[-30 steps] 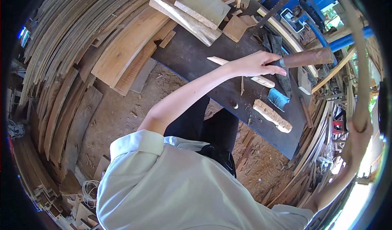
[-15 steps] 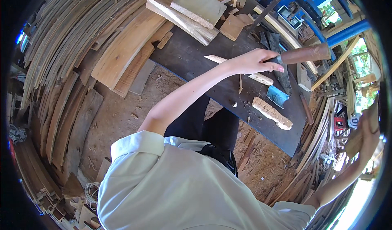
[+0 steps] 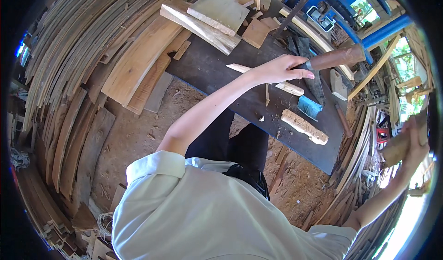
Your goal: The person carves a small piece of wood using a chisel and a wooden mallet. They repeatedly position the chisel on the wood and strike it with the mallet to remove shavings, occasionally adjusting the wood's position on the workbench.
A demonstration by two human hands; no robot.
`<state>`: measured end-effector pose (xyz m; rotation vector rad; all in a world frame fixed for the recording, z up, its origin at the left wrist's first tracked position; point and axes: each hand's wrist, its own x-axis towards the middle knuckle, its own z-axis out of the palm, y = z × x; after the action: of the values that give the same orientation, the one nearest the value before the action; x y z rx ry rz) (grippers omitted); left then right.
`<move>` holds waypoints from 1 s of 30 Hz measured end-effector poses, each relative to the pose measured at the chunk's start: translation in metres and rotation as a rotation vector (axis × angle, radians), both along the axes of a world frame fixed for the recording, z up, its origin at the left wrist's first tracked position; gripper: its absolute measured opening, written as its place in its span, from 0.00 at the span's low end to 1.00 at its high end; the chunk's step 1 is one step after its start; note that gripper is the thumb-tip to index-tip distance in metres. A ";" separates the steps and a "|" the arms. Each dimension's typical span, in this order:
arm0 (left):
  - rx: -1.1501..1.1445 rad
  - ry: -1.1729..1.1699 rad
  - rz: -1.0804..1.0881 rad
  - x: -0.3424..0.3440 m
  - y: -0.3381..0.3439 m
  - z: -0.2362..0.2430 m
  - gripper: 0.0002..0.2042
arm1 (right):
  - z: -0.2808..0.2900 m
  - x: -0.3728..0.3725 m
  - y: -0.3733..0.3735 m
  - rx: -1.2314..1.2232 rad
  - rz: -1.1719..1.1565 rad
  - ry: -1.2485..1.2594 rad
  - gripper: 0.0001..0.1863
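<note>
My left hand [image 3: 279, 70] reaches over the dark tabletop [image 3: 210, 59], its fingers closed around the metal shank of a chisel [image 3: 337, 58]. The thick brown wooden handle points right, while the blade is hidden by the hand. Below that hand lies a long pale piece of wood [image 3: 290, 88] with a pointed left end. Raised at the far right rim, my right hand [image 3: 416, 142] grips a wooden block [image 3: 397, 150], partly lost at the dark picture edge. A rough-hewn pale wood piece [image 3: 304, 127] rests nearer me, beside a blue scrap [image 3: 309, 107].
Thick boards [image 3: 219, 13] and offcuts [image 3: 256, 32] sit at the table's far end. Long planks [image 3: 138, 61] are stacked along the left. Blue metal framework [image 3: 385, 31] stands at the back right. A brown rod [image 3: 344, 120] lies near the table's right edge.
The view has shifted slightly. My right hand's wooden block has come a little further into view at the right. My left hand keeps its hold on the chisel.
</note>
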<state>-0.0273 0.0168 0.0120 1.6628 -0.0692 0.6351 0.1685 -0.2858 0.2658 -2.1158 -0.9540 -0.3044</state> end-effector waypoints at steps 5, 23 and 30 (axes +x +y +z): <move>-0.025 0.001 0.042 -0.006 0.002 -0.003 0.17 | -0.057 -0.023 0.035 -0.478 0.039 -0.358 0.34; -0.101 0.020 -0.040 -0.004 0.007 -0.004 0.11 | -0.027 -0.047 0.037 -0.146 0.196 -0.058 0.21; -0.077 0.060 -0.032 -0.007 0.007 -0.002 0.12 | -0.058 -0.063 0.054 -0.259 0.215 -0.165 0.22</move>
<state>-0.0344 0.0237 0.0096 1.6021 -0.0279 0.5562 0.1055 -0.2318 0.2083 -2.2185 -1.3697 -0.2598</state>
